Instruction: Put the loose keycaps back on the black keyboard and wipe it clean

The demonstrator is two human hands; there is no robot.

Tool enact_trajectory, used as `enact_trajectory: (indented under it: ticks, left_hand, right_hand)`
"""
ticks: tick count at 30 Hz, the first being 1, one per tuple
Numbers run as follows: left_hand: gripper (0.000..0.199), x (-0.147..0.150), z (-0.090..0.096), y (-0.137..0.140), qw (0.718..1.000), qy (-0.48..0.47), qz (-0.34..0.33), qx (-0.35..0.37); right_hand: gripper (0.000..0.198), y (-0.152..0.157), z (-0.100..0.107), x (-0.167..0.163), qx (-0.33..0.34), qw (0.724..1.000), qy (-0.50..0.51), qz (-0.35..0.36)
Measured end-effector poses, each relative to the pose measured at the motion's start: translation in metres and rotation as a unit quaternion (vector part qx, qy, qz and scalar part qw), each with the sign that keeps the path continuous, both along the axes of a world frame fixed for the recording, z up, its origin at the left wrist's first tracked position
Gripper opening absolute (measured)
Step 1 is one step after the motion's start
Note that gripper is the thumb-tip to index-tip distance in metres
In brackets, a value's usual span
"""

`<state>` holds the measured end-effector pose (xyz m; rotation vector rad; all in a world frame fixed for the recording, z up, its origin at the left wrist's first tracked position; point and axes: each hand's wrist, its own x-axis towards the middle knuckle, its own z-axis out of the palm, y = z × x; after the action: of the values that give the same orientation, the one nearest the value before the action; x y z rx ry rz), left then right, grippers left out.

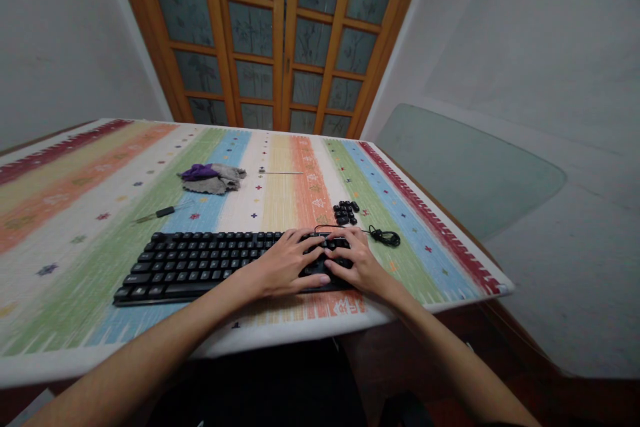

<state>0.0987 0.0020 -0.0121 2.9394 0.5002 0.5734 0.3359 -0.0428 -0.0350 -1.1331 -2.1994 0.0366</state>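
A black keyboard (195,263) lies along the near side of the table, its right end partly covered by my hands. My left hand (290,263) rests over that end with its fingers spread, the thumb lying low across the keys. Facing it, my right hand (357,260) touches the number-pad area, fingers bent and apart. Some keys there seem to be off, though my fingers hide part of the spot. Just beyond my right hand sits a small heap of loose black keycaps (345,212). The keyboard's coiled cable (385,236) lies to the right of it.
A wire keycap puller (165,211) with a black handle lies behind the keyboard's left half. Farther back are a crumpled grey and purple cloth (213,178) and a thin rod-like tool (281,172). A striped tablecloth (400,267) covers the table; walls stand at both sides.
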Motion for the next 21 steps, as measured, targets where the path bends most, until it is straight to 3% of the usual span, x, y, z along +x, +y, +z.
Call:
enact_trajectory:
  ticks: [7,12,16,21]
  left_hand:
    - [0.056,0.001,-0.002,-0.002,1.000,0.011,0.003,0.001]
    - [0.056,-0.002,-0.002,-0.001,1.000,0.012,0.008,0.006]
    - [0.050,-0.003,-0.001,-0.001,1.000,-0.012,-0.006,0.026]
    - [0.047,0.000,-0.004,0.000,0.997,-0.059,0.008,0.057]
  right_hand:
    - [0.007,-0.005,-0.004,-0.010,0.003,0.999,-0.017,-0.046]
    - [0.015,0.002,0.009,-0.004,-0.016,0.999,-0.024,-0.015]
    - [0.014,0.029,0.021,0.018,-0.030,1.000,-0.006,0.004]
    - [0.015,0.084,0.028,0.052,-0.016,0.992,-0.009,-0.122]
